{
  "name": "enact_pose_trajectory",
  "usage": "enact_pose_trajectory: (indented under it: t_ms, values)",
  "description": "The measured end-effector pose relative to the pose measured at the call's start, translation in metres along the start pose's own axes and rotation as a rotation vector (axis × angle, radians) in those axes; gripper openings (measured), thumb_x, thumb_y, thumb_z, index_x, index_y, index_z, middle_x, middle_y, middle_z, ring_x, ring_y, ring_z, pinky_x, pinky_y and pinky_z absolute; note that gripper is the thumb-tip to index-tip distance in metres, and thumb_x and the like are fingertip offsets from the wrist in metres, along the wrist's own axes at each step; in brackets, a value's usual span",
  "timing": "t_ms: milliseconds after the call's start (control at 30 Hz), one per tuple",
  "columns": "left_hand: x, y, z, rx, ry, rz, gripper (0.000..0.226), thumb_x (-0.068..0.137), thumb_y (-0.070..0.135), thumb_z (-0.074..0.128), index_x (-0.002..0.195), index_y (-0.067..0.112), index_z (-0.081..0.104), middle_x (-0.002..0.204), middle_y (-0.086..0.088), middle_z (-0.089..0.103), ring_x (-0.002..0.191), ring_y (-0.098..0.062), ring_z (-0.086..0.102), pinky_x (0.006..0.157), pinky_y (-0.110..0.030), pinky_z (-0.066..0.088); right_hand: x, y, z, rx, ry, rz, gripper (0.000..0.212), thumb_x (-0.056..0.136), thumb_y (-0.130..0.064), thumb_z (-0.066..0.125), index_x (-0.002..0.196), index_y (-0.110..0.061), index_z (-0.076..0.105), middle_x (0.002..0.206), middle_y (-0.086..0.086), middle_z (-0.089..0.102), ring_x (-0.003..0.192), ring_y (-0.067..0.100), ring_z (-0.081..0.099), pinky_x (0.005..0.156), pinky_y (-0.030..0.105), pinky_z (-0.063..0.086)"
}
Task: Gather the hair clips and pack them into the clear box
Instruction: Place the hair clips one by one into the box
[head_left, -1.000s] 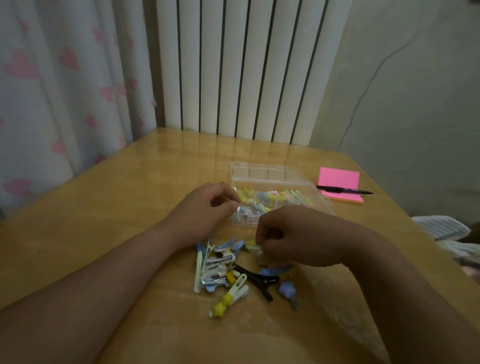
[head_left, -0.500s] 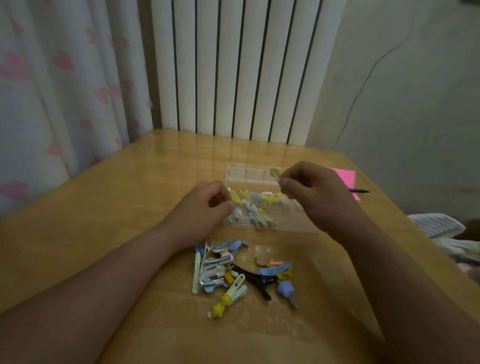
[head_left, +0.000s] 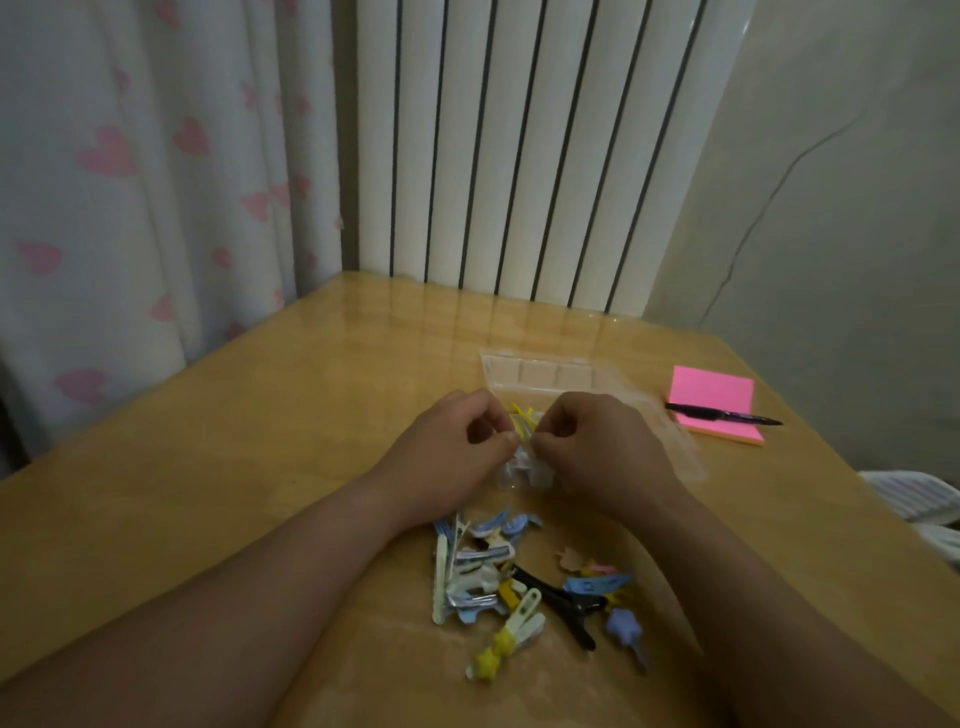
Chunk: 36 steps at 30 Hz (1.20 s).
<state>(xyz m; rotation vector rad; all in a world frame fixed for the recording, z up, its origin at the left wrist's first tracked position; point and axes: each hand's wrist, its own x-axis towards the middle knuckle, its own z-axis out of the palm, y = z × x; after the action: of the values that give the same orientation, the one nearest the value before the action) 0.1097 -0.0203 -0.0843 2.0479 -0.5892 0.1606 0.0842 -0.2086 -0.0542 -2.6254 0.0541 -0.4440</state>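
Observation:
The clear box (head_left: 675, 447) lies mid-table with its lid (head_left: 540, 371) folded back; my hands hide most of the inside. My left hand (head_left: 452, 452) has curled fingers pinching the box's left wall. Over the box, my right hand (head_left: 597, 452) pinches a yellow hair clip (head_left: 521, 420), its fingertips meeting those of the left hand. A pile of loose hair clips (head_left: 483, 571), blue, white, yellow and black, lies on the table (head_left: 260, 467) just in front of my wrists. The pile includes a yellow star clip (head_left: 506, 647) and a black clip (head_left: 561, 597).
A pink sticky-note pad (head_left: 711, 400) with a black pen (head_left: 722, 415) on it lies right of the box. A white radiator (head_left: 519, 156) stands behind the table, a heart-print curtain (head_left: 130, 208) at the left. White fabric (head_left: 914, 499) lies off the right edge.
My right hand picked a yellow clip from the pile, lifted it over the box, then came down left to meet my left hand's fingertips. The left hand stayed at the box.

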Motion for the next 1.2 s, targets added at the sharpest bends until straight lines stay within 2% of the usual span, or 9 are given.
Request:
enact_pose_trajectory:
  t_ms: [200, 367, 667, 800, 900, 933, 1033, 1100, 1200]
  values:
    - [0.001, -0.002, 0.000, -0.006, -0.011, 0.007, 0.007, 0.097, 0.035, 0.068, 0.092, 0.032, 0.066, 0.102, 0.002, 0.060, 0.091, -0.013, 0.060, 0.083, -0.033, 0.053, -0.003, 0.001, -0.001, -0.024, 0.018, 0.002, 0.010, 0.085, -0.038, 0.068, 0.079, -0.031, 0.069, 0.078, -0.010, 0.069, 0.076, 0.011, 0.066, 0.072, 0.043, 0.061]
    - [0.003, -0.004, -0.001, -0.026, 0.012, -0.002, 0.004, 0.097, 0.034, 0.069, 0.095, 0.031, 0.069, 0.103, 0.001, 0.064, 0.093, -0.014, 0.062, 0.084, -0.035, 0.054, -0.009, 0.005, -0.004, 0.051, 0.057, -0.054, 0.010, 0.090, -0.038, 0.068, 0.084, -0.030, 0.069, 0.078, -0.012, 0.068, 0.076, 0.008, 0.063, 0.071, 0.042, 0.058]
    - [0.001, 0.001, -0.004, -0.033, 0.013, -0.046, 0.011, 0.103, 0.029, 0.064, 0.103, 0.024, 0.074, 0.102, 0.001, 0.070, 0.097, -0.013, 0.065, 0.086, -0.033, 0.053, -0.025, 0.012, -0.015, 0.156, 0.052, -0.261, 0.003, 0.094, -0.030, 0.070, 0.091, -0.032, 0.071, 0.083, -0.015, 0.068, 0.082, 0.001, 0.062, 0.075, 0.036, 0.056]
    - [-0.001, 0.004, -0.008, -0.072, -0.002, -0.075, 0.015, 0.105, 0.022, 0.061, 0.106, 0.023, 0.076, 0.096, 0.009, 0.072, 0.086, 0.001, 0.063, 0.075, -0.025, 0.050, -0.034, 0.003, -0.021, 0.102, 0.001, -0.432, 0.003, 0.092, -0.032, 0.072, 0.094, -0.033, 0.073, 0.087, -0.016, 0.065, 0.083, 0.003, 0.057, 0.074, 0.031, 0.051]
    - [-0.001, 0.003, -0.006, -0.081, 0.010, -0.076, 0.014, 0.104, 0.020, 0.062, 0.105, 0.020, 0.076, 0.099, -0.004, 0.075, 0.095, -0.023, 0.069, 0.085, -0.043, 0.055, -0.040, -0.007, -0.018, 0.021, -0.153, -0.519, 0.008, 0.091, -0.032, 0.073, 0.098, -0.035, 0.077, 0.090, -0.019, 0.065, 0.083, 0.001, 0.057, 0.071, 0.022, 0.047]
    - [-0.001, 0.003, -0.006, -0.089, 0.016, -0.076, 0.013, 0.104, 0.019, 0.063, 0.105, 0.019, 0.076, 0.100, -0.007, 0.075, 0.097, -0.028, 0.069, 0.088, -0.045, 0.055, -0.042, -0.010, -0.017, -0.006, -0.209, -0.545, 0.010, 0.093, -0.034, 0.072, 0.101, -0.036, 0.077, 0.093, -0.020, 0.065, 0.085, 0.000, 0.057, 0.071, 0.020, 0.047]
    - [-0.001, 0.003, -0.005, -0.106, 0.028, -0.078, 0.012, 0.102, 0.017, 0.064, 0.103, 0.018, 0.076, 0.099, -0.010, 0.076, 0.098, -0.032, 0.069, 0.090, -0.048, 0.055, -0.046, -0.015, -0.014, -0.049, -0.311, -0.604, 0.017, 0.095, -0.035, 0.069, 0.110, -0.038, 0.078, 0.102, -0.020, 0.069, 0.087, -0.002, 0.057, 0.074, 0.018, 0.048]
    - [0.000, 0.004, -0.005, -0.104, 0.022, -0.074, 0.012, 0.102, 0.018, 0.064, 0.103, 0.019, 0.077, 0.099, -0.015, 0.075, 0.097, -0.040, 0.067, 0.087, -0.051, 0.056, -0.047, -0.015, -0.014, -0.063, -0.350, -0.615, 0.024, 0.095, -0.028, 0.068, 0.115, -0.038, 0.078, 0.108, -0.021, 0.068, 0.087, -0.005, 0.052, 0.074, 0.010, 0.042]
    - [0.000, 0.003, -0.004, -0.103, 0.020, -0.071, 0.013, 0.102, 0.019, 0.064, 0.103, 0.021, 0.077, 0.098, -0.015, 0.075, 0.096, -0.040, 0.067, 0.085, -0.052, 0.056, -0.048, -0.016, -0.014, -0.092, -0.372, -0.631, 0.027, 0.096, -0.026, 0.067, 0.118, -0.037, 0.077, 0.108, -0.021, 0.063, 0.084, -0.007, 0.047, 0.072, 0.007, 0.039]
